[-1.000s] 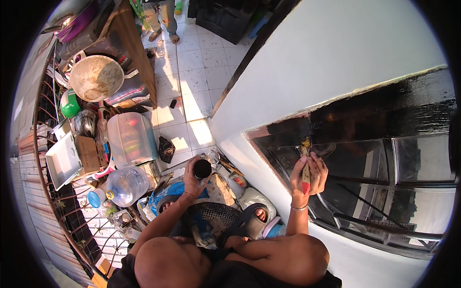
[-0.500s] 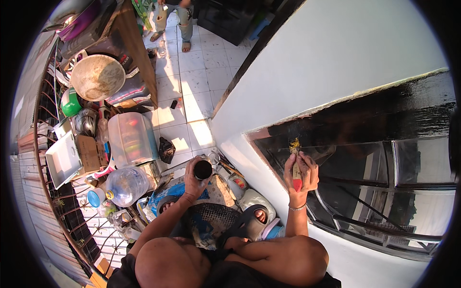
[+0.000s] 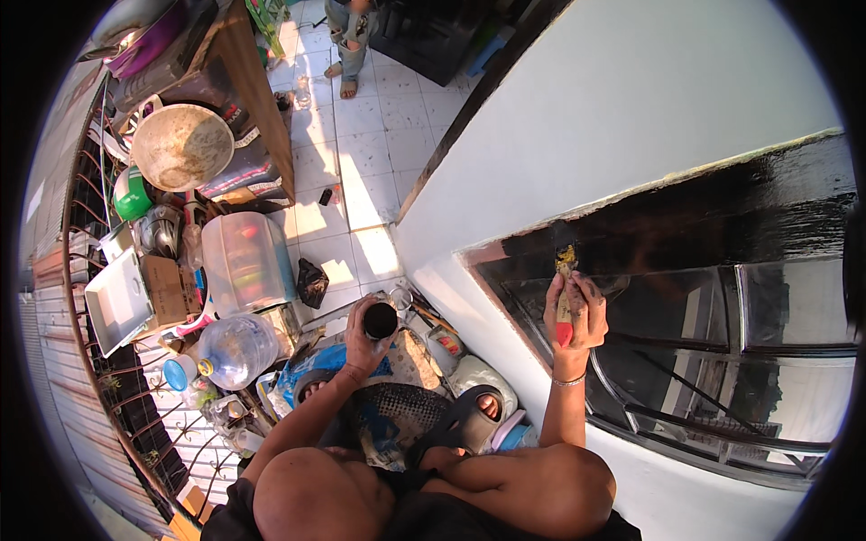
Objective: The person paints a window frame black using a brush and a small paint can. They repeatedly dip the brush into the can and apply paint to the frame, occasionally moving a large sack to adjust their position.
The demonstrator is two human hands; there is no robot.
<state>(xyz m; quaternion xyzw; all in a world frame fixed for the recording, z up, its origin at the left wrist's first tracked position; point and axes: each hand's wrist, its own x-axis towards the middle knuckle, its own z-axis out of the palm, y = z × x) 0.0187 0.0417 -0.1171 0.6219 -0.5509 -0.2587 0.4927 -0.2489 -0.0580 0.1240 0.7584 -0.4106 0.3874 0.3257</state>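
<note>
My right hand (image 3: 582,311) grips a paintbrush (image 3: 566,311) with a red-ended, pale handle. Its bristle end, smeared yellow and black, is up against the dark window frame (image 3: 649,230) on the right. Black paint on that frame looks glossy, with streaky patches toward the far right. In my left hand (image 3: 363,329) is a small round container (image 3: 381,319) whose top looks black; whether that is paint inside cannot be made out. It is held over the cluttered floor between my knees and the wall.
A white wall (image 3: 541,162) borders the frame, with glass panes (image 3: 667,311) below. To the left stand a clear water jug (image 3: 239,350), a translucent plastic bin (image 3: 245,261) and a stained basin (image 3: 183,146). A person (image 3: 350,45) stands on the tiles farther off.
My right hand and the paintbrush have shifted slightly right, the bristles moving up along the frame. My left hand stays nearly still. The distant person's legs have moved.
</note>
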